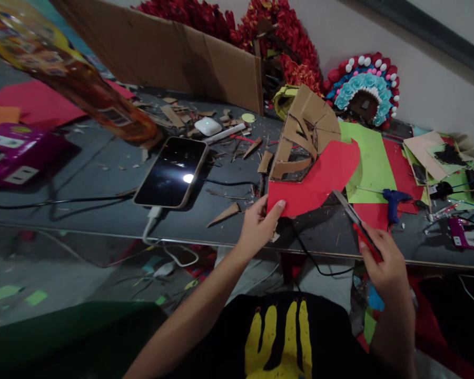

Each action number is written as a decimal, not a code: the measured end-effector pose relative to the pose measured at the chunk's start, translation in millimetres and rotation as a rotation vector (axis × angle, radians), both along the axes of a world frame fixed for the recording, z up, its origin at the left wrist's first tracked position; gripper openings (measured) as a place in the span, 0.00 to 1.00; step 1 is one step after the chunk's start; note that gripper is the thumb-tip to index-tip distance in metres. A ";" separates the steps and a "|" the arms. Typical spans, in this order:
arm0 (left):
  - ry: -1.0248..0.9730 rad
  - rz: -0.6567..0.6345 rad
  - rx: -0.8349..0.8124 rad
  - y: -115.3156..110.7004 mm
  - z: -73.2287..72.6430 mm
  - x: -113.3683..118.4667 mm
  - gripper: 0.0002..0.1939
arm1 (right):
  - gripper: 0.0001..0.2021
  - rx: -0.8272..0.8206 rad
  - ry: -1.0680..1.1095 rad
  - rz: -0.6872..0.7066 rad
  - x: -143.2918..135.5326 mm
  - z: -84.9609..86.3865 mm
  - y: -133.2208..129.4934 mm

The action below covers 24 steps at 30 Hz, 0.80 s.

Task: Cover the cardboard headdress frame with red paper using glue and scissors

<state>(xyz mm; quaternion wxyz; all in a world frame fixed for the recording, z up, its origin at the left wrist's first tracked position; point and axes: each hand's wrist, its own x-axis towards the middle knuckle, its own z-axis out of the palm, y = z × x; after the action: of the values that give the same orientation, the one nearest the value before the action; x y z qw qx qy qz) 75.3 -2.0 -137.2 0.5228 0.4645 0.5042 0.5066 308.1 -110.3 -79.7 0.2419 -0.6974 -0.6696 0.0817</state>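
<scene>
My left hand [263,221] pinches the lower left corner of a red paper sheet [312,181], thumb on top. The sheet has a curved edge on its right side and overlaps a brown cardboard piece [326,118] with cut-out openings. In my right hand [385,252] are scissors [349,210] with red handles. Their blades point up and left, with the tips close to the lower right edge of the red sheet. Green paper [365,158] lies just behind and to the right of the sheet.
A phone [171,172] with a cable, a bottle [102,100] and a purple power box [19,155] stand left. A blue glue gun [395,202] lies right. Cardboard scraps [224,215] litter the dark table [102,210]. Behind are a cardboard panel [174,52] and a flowered headdress [363,89].
</scene>
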 end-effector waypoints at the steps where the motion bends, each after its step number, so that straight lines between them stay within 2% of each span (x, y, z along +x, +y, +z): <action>1: -0.002 0.002 -0.006 0.2 -0.6 -0.1 0.16 | 0.19 0.022 -0.013 -0.016 0.7 0.1 3.1; 9: -0.036 0.005 -0.039 0.2 0.2 -1.0 0.18 | 0.20 -0.024 0.003 0.005 -11.5 -7.9 25.1; 24: -0.060 -0.013 -0.057 -0.1 0.1 -1.9 0.17 | 0.20 0.054 -0.083 -0.012 -16.7 -23.8 2.4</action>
<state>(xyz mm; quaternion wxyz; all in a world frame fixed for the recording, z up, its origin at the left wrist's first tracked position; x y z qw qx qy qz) 73.5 -2.2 -137.1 0.5540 0.4372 0.4994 0.5025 291.4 -107.9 -103.4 0.2329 -0.6976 -0.6767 0.0331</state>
